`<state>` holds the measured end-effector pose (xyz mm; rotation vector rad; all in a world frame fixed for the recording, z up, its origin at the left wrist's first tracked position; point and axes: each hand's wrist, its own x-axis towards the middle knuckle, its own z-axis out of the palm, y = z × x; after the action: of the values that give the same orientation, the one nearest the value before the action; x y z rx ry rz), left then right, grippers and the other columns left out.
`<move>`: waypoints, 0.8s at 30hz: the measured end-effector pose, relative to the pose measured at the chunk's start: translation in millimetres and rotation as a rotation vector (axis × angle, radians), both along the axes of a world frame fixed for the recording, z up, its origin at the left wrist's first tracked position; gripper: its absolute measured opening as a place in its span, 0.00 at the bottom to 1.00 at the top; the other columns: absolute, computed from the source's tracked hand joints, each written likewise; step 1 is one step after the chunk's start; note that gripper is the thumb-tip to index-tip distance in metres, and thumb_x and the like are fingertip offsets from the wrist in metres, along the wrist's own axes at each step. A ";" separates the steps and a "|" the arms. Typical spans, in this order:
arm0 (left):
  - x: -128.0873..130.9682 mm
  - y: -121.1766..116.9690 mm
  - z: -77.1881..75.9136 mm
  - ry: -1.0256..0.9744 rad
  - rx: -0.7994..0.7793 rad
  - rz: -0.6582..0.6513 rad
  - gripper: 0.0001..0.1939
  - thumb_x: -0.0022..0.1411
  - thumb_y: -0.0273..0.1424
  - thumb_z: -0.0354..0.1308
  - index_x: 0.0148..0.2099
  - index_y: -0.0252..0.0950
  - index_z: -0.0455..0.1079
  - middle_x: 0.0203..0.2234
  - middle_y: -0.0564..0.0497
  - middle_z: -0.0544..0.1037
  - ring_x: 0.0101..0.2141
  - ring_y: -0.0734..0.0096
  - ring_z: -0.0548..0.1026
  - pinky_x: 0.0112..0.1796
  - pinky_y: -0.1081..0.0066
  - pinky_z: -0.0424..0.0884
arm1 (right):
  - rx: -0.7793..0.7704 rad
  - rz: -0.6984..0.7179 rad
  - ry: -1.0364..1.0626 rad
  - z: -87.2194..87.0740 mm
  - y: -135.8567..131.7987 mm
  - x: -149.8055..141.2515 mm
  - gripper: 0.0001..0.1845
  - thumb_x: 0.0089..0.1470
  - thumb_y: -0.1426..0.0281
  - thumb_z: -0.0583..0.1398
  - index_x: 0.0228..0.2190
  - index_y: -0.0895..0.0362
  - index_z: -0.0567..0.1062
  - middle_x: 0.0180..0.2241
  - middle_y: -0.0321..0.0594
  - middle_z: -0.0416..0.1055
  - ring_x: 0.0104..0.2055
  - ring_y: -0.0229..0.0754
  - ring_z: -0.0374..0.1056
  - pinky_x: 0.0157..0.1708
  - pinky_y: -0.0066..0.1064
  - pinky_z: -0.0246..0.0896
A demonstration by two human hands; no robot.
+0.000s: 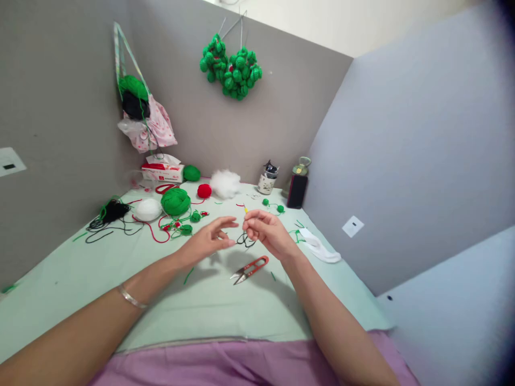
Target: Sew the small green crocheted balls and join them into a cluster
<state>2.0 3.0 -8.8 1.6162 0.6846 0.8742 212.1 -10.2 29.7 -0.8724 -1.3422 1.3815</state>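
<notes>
My right hand (265,231) is closed in a pinch around a slim crochet hook (245,210); its yellow part and thin tip stick up past the fingers, and the rest is hidden. Facing it, my left hand (213,235) has its fingers apart and holds nothing. Dark yarn (245,240) lies looped between and just below the hands; I cannot tell whether it runs into my right hand. Red-handled thread snips (250,269) lie on the table below both hands, blades pointing left.
At left are black yarn (115,212), a white yarn ball (148,209), a green yarn ball (176,201) and small crocheted pieces (185,229). Behind stand a tissue box (163,172), stuffing (225,184), a cup (267,181) and a phone (296,192). White fabric (319,247) lies right.
</notes>
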 end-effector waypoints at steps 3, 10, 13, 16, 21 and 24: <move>9.7 -15.5 3.0 -0.004 -0.122 -0.276 0.30 0.58 0.39 0.65 0.61 0.41 0.65 0.46 0.46 0.77 0.36 0.69 0.73 0.36 0.70 0.68 | -0.011 0.047 0.127 5.0 -7.4 -4.9 0.13 0.46 0.64 0.70 0.33 0.59 0.80 0.28 0.38 0.77 0.22 0.31 0.67 0.22 0.22 0.62; -2.0 -4.7 7.6 -0.051 -0.247 -0.052 0.18 0.63 0.45 0.58 0.41 0.34 0.75 0.24 0.54 0.70 0.25 0.77 0.66 0.29 0.74 0.61 | 0.055 -0.082 0.108 0.6 14.0 33.5 0.23 0.48 0.64 0.70 0.46 0.55 0.77 0.45 0.45 0.79 0.42 0.41 0.77 0.41 0.29 0.72; -4.5 -0.6 9.3 -0.028 -0.240 -0.004 0.19 0.62 0.45 0.59 0.39 0.33 0.75 0.24 0.54 0.70 0.23 0.79 0.64 0.27 0.75 0.59 | 0.163 -0.213 -0.118 -13.8 23.9 38.5 0.23 0.54 0.59 0.64 0.49 0.57 0.74 0.45 0.48 0.78 0.37 0.43 0.77 0.37 0.35 0.73; -5.7 0.3 11.6 0.005 -0.199 -0.011 0.18 0.60 0.45 0.61 0.39 0.34 0.75 0.24 0.54 0.71 0.23 0.79 0.64 0.27 0.75 0.58 | 0.273 -0.416 -0.467 -25.6 31.0 42.3 0.16 0.58 0.64 0.60 0.47 0.55 0.76 0.35 0.41 0.79 0.28 0.39 0.74 0.34 0.34 0.70; -19.3 10.9 17.9 -0.067 -0.182 0.029 0.15 0.61 0.42 0.61 0.39 0.35 0.76 0.24 0.55 0.70 0.23 0.80 0.64 0.26 0.76 0.59 | 0.240 -0.546 -0.653 -26.3 36.9 64.7 0.04 0.49 0.74 0.64 0.24 0.54 0.77 0.18 0.32 0.69 0.24 0.36 0.67 0.35 0.29 0.62; -35.8 21.3 26.4 -0.199 -0.207 0.136 0.15 0.61 0.42 0.61 0.40 0.34 0.76 0.24 0.55 0.68 0.23 0.81 0.62 0.24 0.78 0.57 | 0.191 -0.578 -0.544 -21.5 39.9 80.4 0.07 0.48 0.71 0.65 0.21 0.56 0.75 0.16 0.32 0.68 0.21 0.35 0.66 0.30 0.27 0.61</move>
<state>-33.8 24.3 17.7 1.2914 0.7249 1.0134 292.5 29.7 8.1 -1.4284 -1.4263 0.5756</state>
